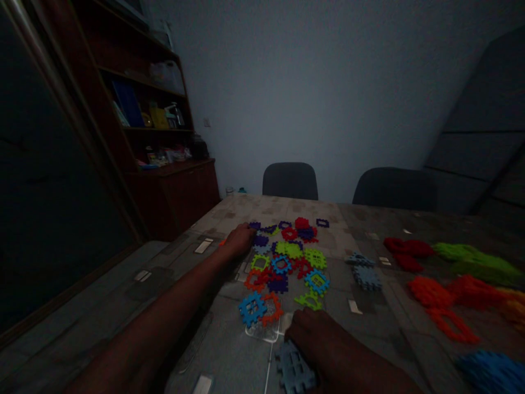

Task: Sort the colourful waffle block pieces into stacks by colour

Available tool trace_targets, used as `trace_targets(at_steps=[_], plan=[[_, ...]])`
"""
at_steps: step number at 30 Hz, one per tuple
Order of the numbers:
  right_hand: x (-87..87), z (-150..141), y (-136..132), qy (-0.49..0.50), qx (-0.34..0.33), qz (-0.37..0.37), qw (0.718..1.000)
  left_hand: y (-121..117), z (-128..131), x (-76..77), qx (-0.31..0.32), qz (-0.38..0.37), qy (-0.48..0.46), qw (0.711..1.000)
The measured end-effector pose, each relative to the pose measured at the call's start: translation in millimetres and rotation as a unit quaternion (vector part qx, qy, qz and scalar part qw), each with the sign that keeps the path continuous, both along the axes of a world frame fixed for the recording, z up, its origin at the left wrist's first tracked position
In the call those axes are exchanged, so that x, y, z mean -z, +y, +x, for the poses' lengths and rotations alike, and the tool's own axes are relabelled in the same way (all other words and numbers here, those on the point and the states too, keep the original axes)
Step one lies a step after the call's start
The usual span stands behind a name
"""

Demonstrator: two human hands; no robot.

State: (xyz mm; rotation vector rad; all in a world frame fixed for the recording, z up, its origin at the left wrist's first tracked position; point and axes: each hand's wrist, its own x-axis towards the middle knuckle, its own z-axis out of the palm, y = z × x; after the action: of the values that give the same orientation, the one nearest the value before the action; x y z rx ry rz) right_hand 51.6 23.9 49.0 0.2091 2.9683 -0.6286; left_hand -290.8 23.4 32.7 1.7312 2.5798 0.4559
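A loose pile of flat interlocking plastic tiles (pixel 287 257) in purple, red, green, blue and orange lies in the middle of the table (pixel 172 273). My left hand (pixel 240 239) reaches out to the pile's left edge, fingers curled against a purple tile (pixel 259 239). My right hand (pixel 315 334) rests knuckles-up near the front edge, beside a grey-blue tile (pixel 293 369) and a clear tile (pixel 262 331). The room is dim and the fingertips of both hands are hard to make out.
Sorted heaps of red (pixel 406 251), green (pixel 471 257), orange (pixel 447 306) and blue (pixel 492 372) tiles lie on the right. Two grey-blue tiles (pixel 363 271) sit between. Two dark chairs (pixel 290 180) stand behind the table, a wooden shelf unit (pixel 159 137) at the left.
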Motion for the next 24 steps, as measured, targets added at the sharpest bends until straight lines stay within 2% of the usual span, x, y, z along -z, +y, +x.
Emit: trace_targets(at_steps=[3, 7, 13, 17, 20, 22, 24], plan=[[-4.1, 3.2, 4.9, 0.002, -0.006, -0.023, 1.000, 2.2, -5.2, 1.0, -0.014, -0.036, 0.033, 0.999], [-9.7, 5.2, 9.2, -0.007, -0.015, -0.041, 0.999, -8.3, -15.5, -0.9, -0.019, -0.076, 0.053, 0.996], [-4.6, 4.3, 8.5, -0.008, -0.010, -0.046, 0.999, -20.0, -20.6, -5.7, -0.031, -0.109, 0.045, 0.993], [-3.4, 5.9, 9.4, -0.021, -0.002, -0.057, 0.998, -20.2, -16.7, -13.9, -0.040, -0.083, 0.026, 0.995], [-10.9, 11.8, 16.7, -0.046, 0.026, -0.091, 0.994, -25.9, -9.6, -24.3, -0.033, -0.037, 0.011, 0.999], [-19.8, 17.2, 25.2, -0.052, 0.062, -0.113, 0.990, -37.2, 3.2, -31.4, -0.018, 0.005, -0.001, 1.000], [-29.1, 21.9, 35.3, -0.051, 0.104, -0.118, 0.986, -56.1, 27.2, -36.1, 0.010, 0.045, -0.018, 0.999]])
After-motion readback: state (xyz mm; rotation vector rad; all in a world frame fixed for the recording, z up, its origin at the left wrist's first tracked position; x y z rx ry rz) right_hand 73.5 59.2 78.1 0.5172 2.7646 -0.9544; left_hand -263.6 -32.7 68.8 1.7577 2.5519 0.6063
